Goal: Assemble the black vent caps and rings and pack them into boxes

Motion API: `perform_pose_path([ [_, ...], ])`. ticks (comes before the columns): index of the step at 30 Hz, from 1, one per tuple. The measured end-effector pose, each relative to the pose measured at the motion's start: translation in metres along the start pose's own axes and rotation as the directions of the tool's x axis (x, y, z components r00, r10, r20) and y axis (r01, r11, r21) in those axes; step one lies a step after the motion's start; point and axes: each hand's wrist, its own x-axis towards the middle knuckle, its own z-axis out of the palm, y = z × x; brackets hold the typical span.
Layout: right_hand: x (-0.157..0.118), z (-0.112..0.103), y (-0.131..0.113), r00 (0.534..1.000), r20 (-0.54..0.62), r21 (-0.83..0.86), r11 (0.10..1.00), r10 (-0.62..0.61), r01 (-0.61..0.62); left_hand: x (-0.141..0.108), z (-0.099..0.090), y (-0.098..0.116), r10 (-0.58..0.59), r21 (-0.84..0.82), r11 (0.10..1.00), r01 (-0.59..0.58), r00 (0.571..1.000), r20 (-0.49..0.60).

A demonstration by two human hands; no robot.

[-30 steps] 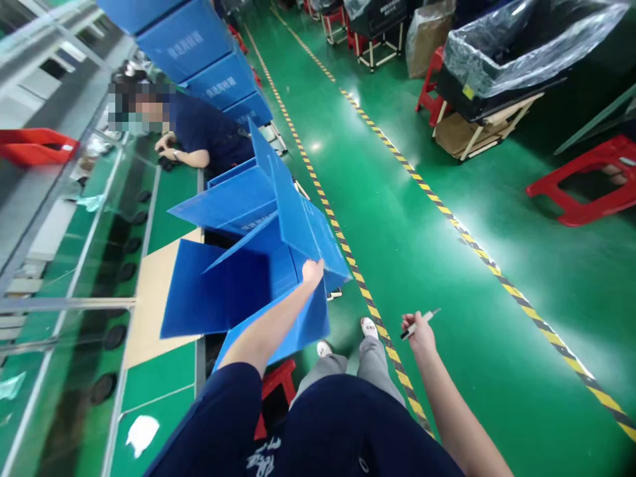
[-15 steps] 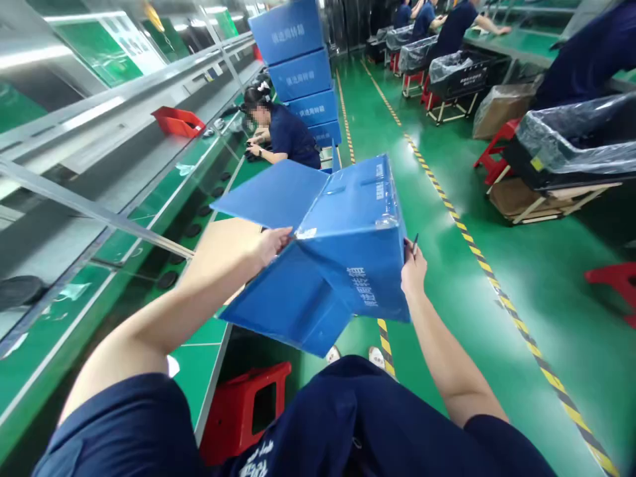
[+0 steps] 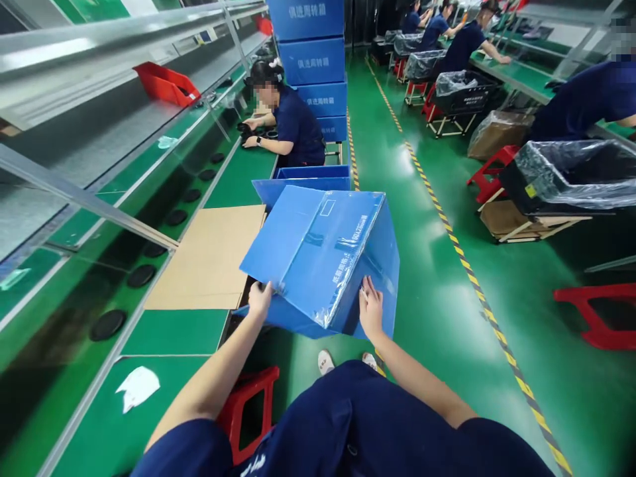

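Blue box [image 3: 320, 248] is now showing more of its taped face beyond the grip, apparently being turned; left hand [image 3: 259, 300] is clasping its near edge, right hand [image 3: 371, 310] touching its side, grasp unclear.

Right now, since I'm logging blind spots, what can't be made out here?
Head view throughout:
Inside of the held blue box: hidden by its own walls.
Much of the blue box behind: hidden by the held one.
Right-hand red stool: cut off by the right edge.
What the farthest co-worker handles: too small.
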Motion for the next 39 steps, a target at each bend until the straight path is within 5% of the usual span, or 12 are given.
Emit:
perform_pose_path([
  [3,0.001,0.014,-0.015,0.994,0.071,-0.011,0.996,-0.083,0.084,-0.025,0.029,0.015,0.244,0.101,0.962,-0.254,0.964,0.103],
  [5,0.009,0.021,-0.025,0.987,0.094,0.003,0.991,-0.133,0.133,-0.038,0.043,0.034,0.427,0.237,0.839,-0.489,0.863,0.269],
  [7,0.021,0.022,-0.032,0.985,0.117,0.034,0.992,-0.124,0.120,-0.043,0.050,0.050,0.475,0.371,0.712,-0.596,0.799,0.369],
  [10,0.046,0.014,-0.037,0.982,0.186,0.063,0.998,0.010,-0.022,-0.038,0.050,0.056,0.399,0.472,0.694,-0.544,0.836,0.378],
  [14,0.083,-0.005,-0.038,0.978,0.158,-0.170,0.979,0.137,-0.109,-0.035,0.050,0.043,0.347,0.499,0.691,-0.523,0.845,0.406],
  [24,0.101,-0.016,-0.050,0.930,0.367,-0.411,0.895,-0.014,0.176,-0.015,0.046,0.040,0.324,0.441,0.748,-0.496,0.853,0.409],
  [31,0.113,-0.016,-0.061,0.907,0.422,-0.506,0.825,-0.018,0.252,0.000,0.042,0.032,0.398,0.448,0.697,-0.561,0.821,0.409],
  [39,0.111,-0.012,-0.038,0.875,0.485,-0.500,0.823,0.009,0.269,0.020,0.031,0.019,0.454,0.322,0.739,-0.592,0.790,0.412],
])
